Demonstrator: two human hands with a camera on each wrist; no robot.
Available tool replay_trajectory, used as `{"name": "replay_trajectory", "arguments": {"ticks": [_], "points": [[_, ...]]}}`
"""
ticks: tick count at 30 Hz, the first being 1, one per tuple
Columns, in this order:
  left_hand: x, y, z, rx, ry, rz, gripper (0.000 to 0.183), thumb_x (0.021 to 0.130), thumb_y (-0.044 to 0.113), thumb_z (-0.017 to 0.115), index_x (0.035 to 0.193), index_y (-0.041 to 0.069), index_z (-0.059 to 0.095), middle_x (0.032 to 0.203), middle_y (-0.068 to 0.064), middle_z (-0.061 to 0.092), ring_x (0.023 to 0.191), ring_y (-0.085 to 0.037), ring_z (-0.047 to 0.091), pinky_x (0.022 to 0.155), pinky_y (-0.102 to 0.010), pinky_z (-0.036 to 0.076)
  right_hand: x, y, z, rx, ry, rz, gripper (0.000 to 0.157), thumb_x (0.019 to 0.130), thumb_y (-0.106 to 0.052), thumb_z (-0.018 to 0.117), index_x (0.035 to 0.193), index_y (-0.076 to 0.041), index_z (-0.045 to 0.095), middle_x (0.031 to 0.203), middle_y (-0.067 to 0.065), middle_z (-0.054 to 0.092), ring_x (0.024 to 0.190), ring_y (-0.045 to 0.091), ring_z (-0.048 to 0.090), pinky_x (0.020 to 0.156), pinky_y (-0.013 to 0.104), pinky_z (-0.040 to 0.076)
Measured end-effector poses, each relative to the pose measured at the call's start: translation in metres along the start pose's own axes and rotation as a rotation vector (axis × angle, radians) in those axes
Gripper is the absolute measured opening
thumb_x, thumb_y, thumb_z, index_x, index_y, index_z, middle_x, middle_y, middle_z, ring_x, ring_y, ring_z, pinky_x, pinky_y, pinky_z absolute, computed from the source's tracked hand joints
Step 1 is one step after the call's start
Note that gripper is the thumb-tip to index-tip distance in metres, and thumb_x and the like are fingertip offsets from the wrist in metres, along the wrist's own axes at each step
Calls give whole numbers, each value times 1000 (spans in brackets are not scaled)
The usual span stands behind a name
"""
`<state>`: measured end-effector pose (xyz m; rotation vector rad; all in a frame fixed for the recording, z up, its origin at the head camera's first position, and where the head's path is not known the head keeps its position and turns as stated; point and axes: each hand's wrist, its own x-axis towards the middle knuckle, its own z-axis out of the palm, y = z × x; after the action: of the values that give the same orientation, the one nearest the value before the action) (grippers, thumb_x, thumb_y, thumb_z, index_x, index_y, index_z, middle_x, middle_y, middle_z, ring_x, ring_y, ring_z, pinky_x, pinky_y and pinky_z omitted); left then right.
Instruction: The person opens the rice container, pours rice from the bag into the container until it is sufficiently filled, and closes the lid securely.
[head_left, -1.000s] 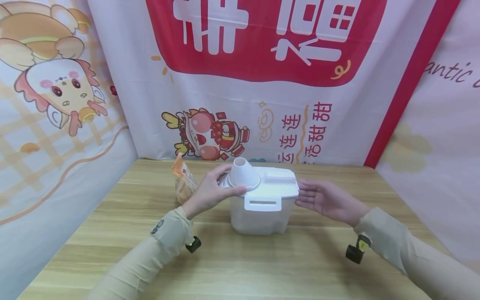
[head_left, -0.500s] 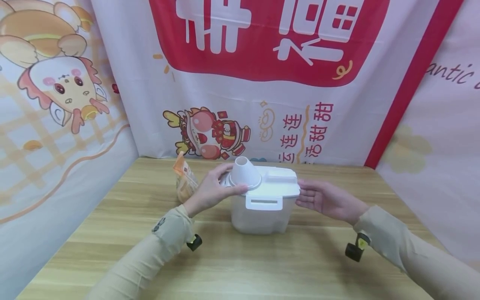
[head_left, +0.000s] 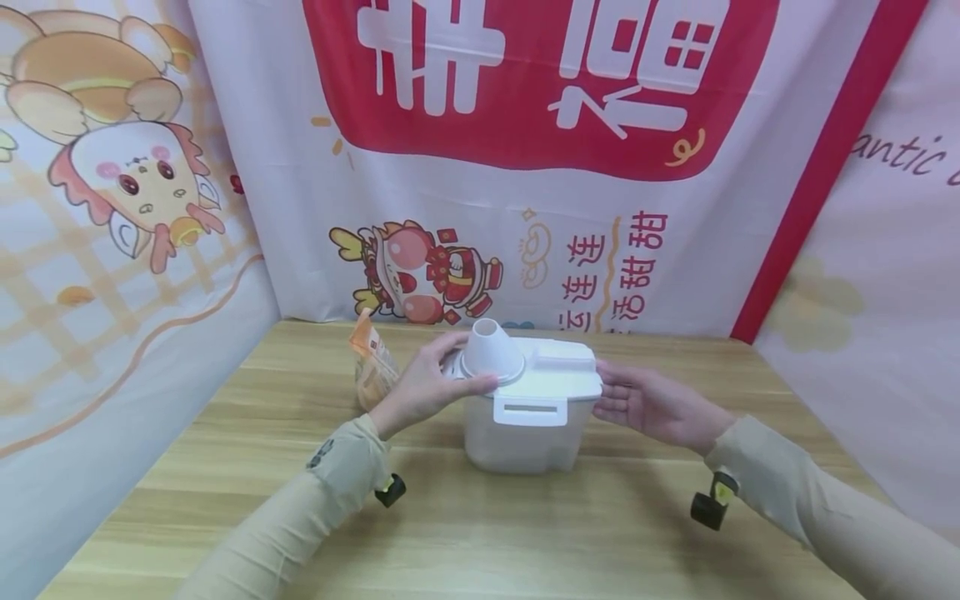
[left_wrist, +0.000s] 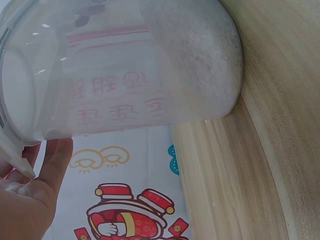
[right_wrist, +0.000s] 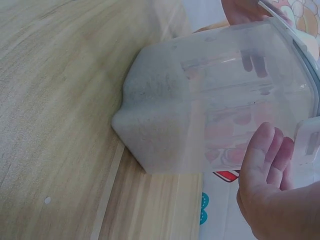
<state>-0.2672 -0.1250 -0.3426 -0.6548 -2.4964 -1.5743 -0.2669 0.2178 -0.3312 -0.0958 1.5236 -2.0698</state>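
A translucent storage container [head_left: 521, 442] with a white lid stands upright on the table, and a white cone-shaped spout cap [head_left: 491, 354] rises from the lid's left part. My left hand [head_left: 426, 387] grips the lid's left end, thumb over the front by the cone and fingers behind. Seen from the left wrist, a whitish grainy fill [left_wrist: 207, 55] lies in the container's bottom. At the opposite end my right hand [head_left: 648, 404] rests near the lid's edge, fingers extended, palm toward the container. In the right wrist view its fingertips overlap the container wall [right_wrist: 220, 100] beside a white side clip [right_wrist: 307, 142].
An orange-topped packet [head_left: 372, 367] stands behind my left wrist, left of the container. The wood-grain table [head_left: 517, 542] ends at a white and red printed cloth [head_left: 540, 192] at the back, with more printed cloth on both sides.
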Motion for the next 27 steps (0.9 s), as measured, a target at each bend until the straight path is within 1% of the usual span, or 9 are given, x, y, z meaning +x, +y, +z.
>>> {"name": "replay_trajectory", "arguments": {"ticks": [4,8,10,17,21,27], "points": [[0,0,1,8,1,9,74,75,51,82,137,22,54,127,5,57,113,-16,55,96,-40,48,0,0,-1,-14,0,9,29,101,-21,57,126,-6,54,118,12,64,108,27,61,103,42,44],[-1,0,2,-11,-2,0,74,75,51,82,137,23,54,128,6,57,114,-16,55,96,-40,48,-1,0,0,-15,2,23,29,102,-21,56,126,-5,55,118,12,64,109,27,61,103,42,44],[-1,-1,2,-17,1,-4,73,75,51,83,137,24,55,128,7,57,114,-15,55,96,-40,48,-1,-1,0,-9,3,26,27,101,-20,56,124,-6,57,118,12,64,108,27,61,103,42,44],[-1,-2,2,-12,10,15,72,75,49,83,136,24,55,127,7,58,113,-15,55,96,-39,47,0,-2,0,8,-12,35,21,101,-17,56,118,-6,62,113,12,66,104,26,62,102,41,44],[-1,-1,2,-7,15,12,72,75,50,83,136,24,55,127,7,58,114,-15,55,97,-40,47,1,-4,0,7,-24,40,20,101,-15,54,117,-4,61,111,12,66,104,26,62,103,41,44],[-1,-1,3,3,15,5,72,76,51,82,137,24,55,127,7,58,113,-15,55,97,-40,47,4,-6,0,33,-13,61,20,101,-13,53,116,-2,59,109,13,66,102,26,62,102,41,44]]}}
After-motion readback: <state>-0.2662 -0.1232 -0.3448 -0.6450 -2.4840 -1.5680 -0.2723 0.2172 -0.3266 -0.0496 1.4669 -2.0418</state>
